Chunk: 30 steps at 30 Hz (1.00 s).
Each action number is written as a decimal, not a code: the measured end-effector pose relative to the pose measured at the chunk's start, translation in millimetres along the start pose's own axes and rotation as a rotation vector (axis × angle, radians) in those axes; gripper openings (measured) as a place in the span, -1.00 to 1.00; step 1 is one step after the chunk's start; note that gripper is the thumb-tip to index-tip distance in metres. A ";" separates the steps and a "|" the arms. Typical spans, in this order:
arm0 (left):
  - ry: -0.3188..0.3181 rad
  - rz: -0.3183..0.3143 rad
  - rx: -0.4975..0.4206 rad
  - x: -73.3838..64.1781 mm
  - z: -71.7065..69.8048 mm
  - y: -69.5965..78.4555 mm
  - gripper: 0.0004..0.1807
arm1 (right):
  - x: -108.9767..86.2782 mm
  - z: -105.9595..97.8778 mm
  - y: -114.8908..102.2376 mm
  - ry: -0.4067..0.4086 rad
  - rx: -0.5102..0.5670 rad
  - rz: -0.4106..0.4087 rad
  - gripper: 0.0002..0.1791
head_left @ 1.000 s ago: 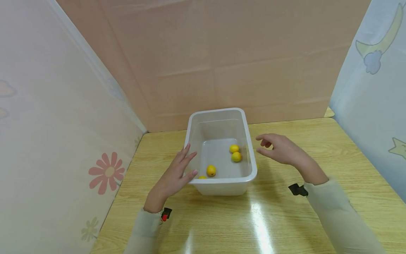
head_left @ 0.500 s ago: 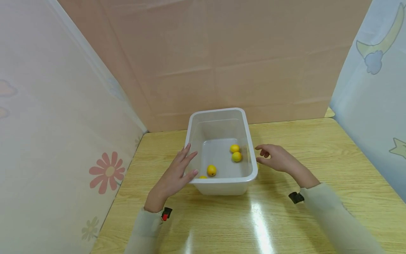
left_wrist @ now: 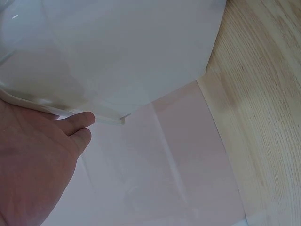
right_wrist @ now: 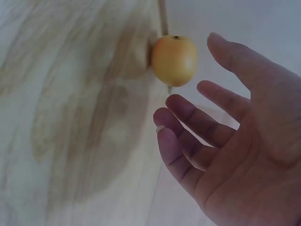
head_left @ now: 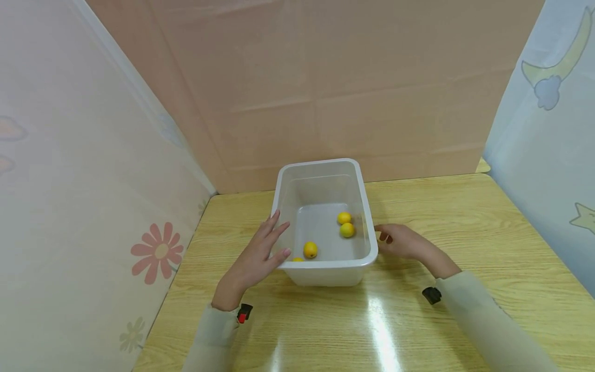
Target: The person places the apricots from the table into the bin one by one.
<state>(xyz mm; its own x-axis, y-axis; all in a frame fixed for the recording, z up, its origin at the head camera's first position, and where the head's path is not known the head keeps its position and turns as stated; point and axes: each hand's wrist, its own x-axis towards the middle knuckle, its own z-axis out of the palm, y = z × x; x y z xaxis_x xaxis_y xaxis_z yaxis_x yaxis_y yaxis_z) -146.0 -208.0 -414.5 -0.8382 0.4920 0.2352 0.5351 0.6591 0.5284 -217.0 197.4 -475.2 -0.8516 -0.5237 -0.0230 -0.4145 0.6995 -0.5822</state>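
Observation:
A white plastic bin holds several small yellow-orange fruits, one of them mostly hidden behind the near wall. My left hand rests at the bin's near left corner, fingers spread over the rim; in the left wrist view, fingertips lie along the rim. Low beside the bin's right wall is my right hand, fingers loosely bent and holding nothing. Another round yellow fruit, with a dark spot on top, sits on the table against that wall, just beyond my right fingertips and thumb.
The bin stands on a light wood-grain table. Behind the table hangs a peach-coloured sheet. Pale printed panels close in the left side and the right side.
My right hand has come down and toward me along the bin's right side, lowering to the fruit outside it. My left hand and the fruits in the bin have stayed put.

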 end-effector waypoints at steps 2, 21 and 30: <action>-0.004 -0.009 -0.002 -0.3 -0.3 0.6 -0.29 | 0.7 2.7 3.0 -0.022 0.013 0.005 -0.47; -0.003 -0.019 0.000 -0.6 0.7 0.4 -0.30 | -2.6 -1.2 8.4 -0.020 -0.009 0.048 -0.48; 0.002 -0.014 0.002 -0.4 0.2 0.3 -0.30 | -9.3 -28.4 -6.5 0.009 -0.037 0.011 -0.49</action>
<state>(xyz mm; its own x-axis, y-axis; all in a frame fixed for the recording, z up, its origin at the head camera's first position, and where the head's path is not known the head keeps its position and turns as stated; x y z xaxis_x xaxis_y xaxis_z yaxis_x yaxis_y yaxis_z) -145.5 -207.9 -414.6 -0.8459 0.4817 0.2291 0.5235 0.6674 0.5297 -215.5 211.5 -448.1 -0.8589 -0.5118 -0.0215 -0.4168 0.7226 -0.5515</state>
